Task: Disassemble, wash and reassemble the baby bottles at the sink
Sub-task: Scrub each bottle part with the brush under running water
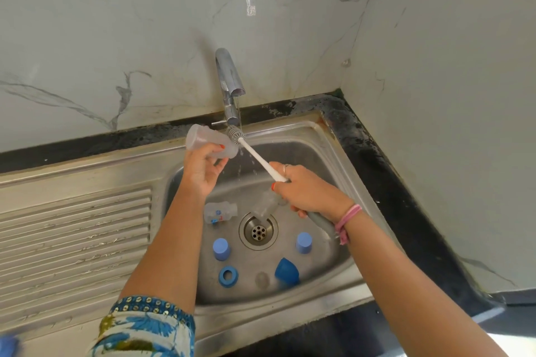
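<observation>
My left hand (203,171) grips a clear baby bottle (203,140) held on its side over the sink, mouth pointing right. My right hand (307,191) holds the white stem of a bottle brush (258,156); its grey bristle head sits just outside the bottle's mouth, under the tap's thin trickle of water. A second clear bottle (219,212) lies in the basin. Another clear bottle (265,206) lies by the drain, partly hidden by my right hand. Two light blue caps (222,249) (303,243), a blue ring (228,276), a dark blue cap (286,271) and a clear teat (262,280) lie on the basin floor.
A chrome tap (229,81) stands at the back of the steel sink (327,136). The drain (258,230) is at the basin's centre. A ribbed draining board (75,229) lies to the left. Marble walls close the back and right; a black counter edge runs along them.
</observation>
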